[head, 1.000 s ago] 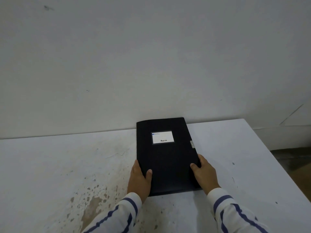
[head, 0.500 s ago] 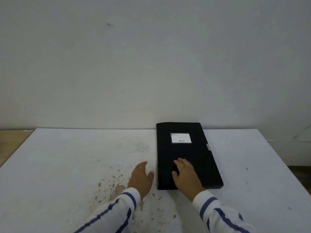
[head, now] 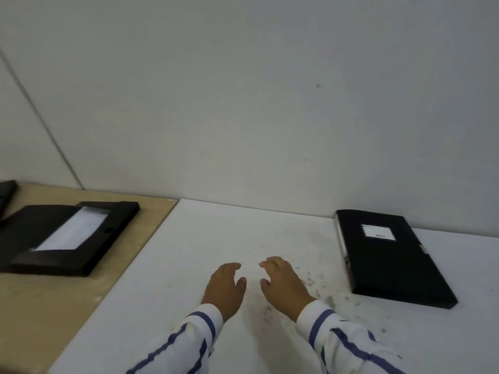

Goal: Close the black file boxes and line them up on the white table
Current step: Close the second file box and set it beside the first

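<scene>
Fingers (head: 266,263) of both hands are loosely curled and grasp nothing: the left hand (head: 225,288) and the right hand (head: 283,286) hover side by side, palms down, over a bare stretch of the white table (head: 216,238), striped sleeves (head: 337,336) trailing back toward the body. That relaxed, empty posture suits hands that are between boxes rather than working on one. To the right, well apart from the hands, the closed file box (head: 388,255) lies flat on the white table with its label up and its far end near the wall, seemingly placed as the start of the row. To the left, on the adjoining tan table (head: 54,306), the open file box (head: 64,236) lies with its lid folded back and white paper showing inside; it is likely the next one to shut and carry across. Beyond it, at the far left edge, part of another black item (head: 6,191) shows, too cropped to identify. The grey wall (head: 243,103) backs both tables.
</scene>
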